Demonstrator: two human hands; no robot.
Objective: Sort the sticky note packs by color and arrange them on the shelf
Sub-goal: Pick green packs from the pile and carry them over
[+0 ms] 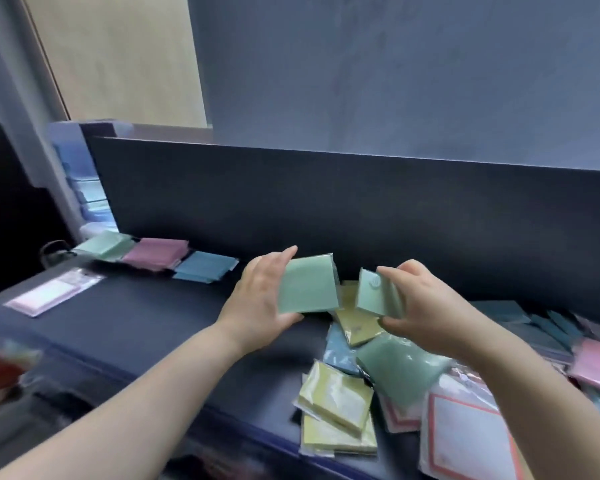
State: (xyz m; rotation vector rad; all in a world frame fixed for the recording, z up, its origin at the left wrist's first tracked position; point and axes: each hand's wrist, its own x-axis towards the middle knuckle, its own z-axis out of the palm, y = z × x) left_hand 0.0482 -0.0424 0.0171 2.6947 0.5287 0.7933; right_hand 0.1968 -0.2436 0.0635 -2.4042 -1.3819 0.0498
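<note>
- the left hand (257,299) grips a green pack (307,285) by its edges, thumb below and fingers over the top, lifted clear of the shelf (153,323)
- the right hand (426,306) pinches a second green pack (374,294), tilted on edge, just beside the first but not touching it
- both are held above the unsorted heap (355,327) at the right, where yellow packs (336,403), a blue pack (338,351) and a loose green pack (400,368) lie overlapping
- far along the shelf to the left, against the back panel (326,202), three sorted piles sit in a row: green pile (106,245), pink pile (156,252), blue pile (203,270)
- my guess is the two greens are bound for the green pile, the farthest of the three, well apart from the hands
- the wrappers look glossy and slick, so a pack held only at its edges could slide out on the long carry and drop among the wrong colours
- the green pile looks loosely stacked; two more set down carelessly could push it askew or into the pink pile right beside it
- the yellow packs hang at the shelf's front edge, and a forearm passing over them could knock them off
- the view is blurred, and green and blue look close in this light, so a mix-up is possible
</note>
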